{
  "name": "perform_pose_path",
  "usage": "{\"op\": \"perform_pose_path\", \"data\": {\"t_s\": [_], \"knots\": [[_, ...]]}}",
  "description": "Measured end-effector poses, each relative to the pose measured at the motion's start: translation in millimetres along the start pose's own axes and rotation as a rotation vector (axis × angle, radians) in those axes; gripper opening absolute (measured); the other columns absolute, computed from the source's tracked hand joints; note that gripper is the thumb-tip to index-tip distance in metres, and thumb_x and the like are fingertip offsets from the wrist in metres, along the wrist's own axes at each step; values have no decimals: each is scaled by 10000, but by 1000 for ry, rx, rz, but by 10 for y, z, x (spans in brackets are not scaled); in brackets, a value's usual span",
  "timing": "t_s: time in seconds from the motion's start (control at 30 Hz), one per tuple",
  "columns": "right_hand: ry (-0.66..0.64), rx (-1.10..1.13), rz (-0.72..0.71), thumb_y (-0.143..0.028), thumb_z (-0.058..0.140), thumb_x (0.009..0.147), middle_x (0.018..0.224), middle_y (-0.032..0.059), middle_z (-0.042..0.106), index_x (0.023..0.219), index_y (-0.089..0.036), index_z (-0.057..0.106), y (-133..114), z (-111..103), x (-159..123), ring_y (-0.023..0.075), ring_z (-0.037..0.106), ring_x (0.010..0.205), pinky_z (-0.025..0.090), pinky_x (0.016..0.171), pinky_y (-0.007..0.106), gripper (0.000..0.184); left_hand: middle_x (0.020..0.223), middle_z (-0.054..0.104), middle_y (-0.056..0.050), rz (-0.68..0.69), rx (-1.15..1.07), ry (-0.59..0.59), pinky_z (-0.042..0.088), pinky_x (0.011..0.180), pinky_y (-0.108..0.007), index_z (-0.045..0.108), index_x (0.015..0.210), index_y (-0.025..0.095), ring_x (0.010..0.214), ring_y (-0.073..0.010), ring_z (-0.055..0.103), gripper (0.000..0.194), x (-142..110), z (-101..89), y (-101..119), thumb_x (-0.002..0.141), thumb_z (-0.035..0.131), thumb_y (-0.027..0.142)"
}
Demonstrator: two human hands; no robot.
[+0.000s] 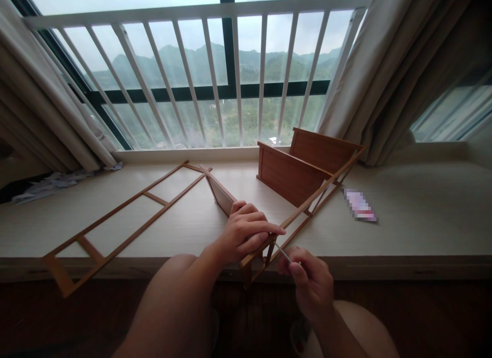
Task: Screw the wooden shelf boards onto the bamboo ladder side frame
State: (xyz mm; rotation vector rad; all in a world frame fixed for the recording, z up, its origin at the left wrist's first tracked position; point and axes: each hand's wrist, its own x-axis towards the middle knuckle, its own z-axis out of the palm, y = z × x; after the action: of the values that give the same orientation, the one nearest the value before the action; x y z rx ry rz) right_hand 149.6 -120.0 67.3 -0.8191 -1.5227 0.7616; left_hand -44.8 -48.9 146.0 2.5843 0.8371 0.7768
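Observation:
A partly built wooden shelf lies on its side on the pale sill, its ladder-like side frame (pixel 300 209) slanting toward me. My left hand (pixel 246 232) is closed over a narrow wooden board (pixel 219 191) where it meets that frame, with the index finger stretched along the rail. In my closed right hand (pixel 311 276) is a thin metal rod-like tool (pixel 283 252). Its tip touches the frame just below my left fingers, and its other end is hidden in my grip. Two wider boards, a near one (pixel 290 173) and a far one (pixel 326 150), stand attached farther along the frame.
A second ladder-like wooden frame (pixel 126 214) lies on the sill (pixel 423 209) at left, one end past the front edge. A blurred pink packet or paper (pixel 360 205) lies right of the shelf. White railing (pixel 238 9) and curtains (pixel 357 65) border the window.

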Motion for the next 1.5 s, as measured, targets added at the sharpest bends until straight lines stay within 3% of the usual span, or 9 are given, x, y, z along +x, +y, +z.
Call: {"op": "perform_pose_path", "data": {"t_s": [0.2, 0.43, 0.7, 1.23, 1.37, 1.5], "knots": [[100, -115, -62, -168, 550, 909, 768, 11, 642, 887, -201, 581, 5, -6, -10, 129, 603, 684, 475, 646, 259, 51, 913, 687, -26, 1, 9, 3, 243, 962, -394, 685, 1170, 305, 904, -185, 500, 417, 6, 4, -2, 992, 312, 362], [198, -268, -226, -86, 647, 838, 879, 41, 726, 1021, -228, 684, -86, -17, 6, 163, 677, 769, 548, 682, 279, 235, 901, 683, -24, 34, 27, -1, 247, 945, -390, 680, 1177, 311, 895, -186, 495, 420, 16, 18, -38, 993, 307, 365], [185, -63, -107, -110, 639, 848, 832, 47, 727, 957, -213, 722, -77, -10, -15, 166, 682, 702, 568, 640, 288, 171, 902, 681, -22, 40, 32, 9, 245, 943, -384, 676, 1174, 308, 896, -185, 497, 421, 13, 24, -35, 996, 298, 362], [92, 398, 103, -241, 577, 917, 726, 25, 616, 881, -185, 684, -48, 18, 6, 134, 589, 592, 441, 485, 249, 126, 888, 678, -27, 48, 18, 15, 242, 941, -394, 678, 1179, 304, 889, -188, 491, 426, 16, 29, -48, 997, 299, 375], [94, 413, 138, -266, 554, 930, 750, 22, 620, 901, -199, 648, -21, 28, 8, 138, 589, 609, 432, 488, 247, 119, 892, 678, -28, 47, 3, 26, 240, 943, -397, 680, 1171, 302, 888, -190, 491, 420, 12, 38, -49, 995, 306, 374], [113, 254, 122, -297, 567, 920, 714, 3, 601, 852, -199, 574, 21, 11, 6, 132, 559, 620, 429, 558, 260, 119, 899, 680, -22, 66, -2, 19, 240, 934, -400, 671, 1185, 307, 884, -190, 490, 402, 15, 33, -67, 989, 323, 349]]}}
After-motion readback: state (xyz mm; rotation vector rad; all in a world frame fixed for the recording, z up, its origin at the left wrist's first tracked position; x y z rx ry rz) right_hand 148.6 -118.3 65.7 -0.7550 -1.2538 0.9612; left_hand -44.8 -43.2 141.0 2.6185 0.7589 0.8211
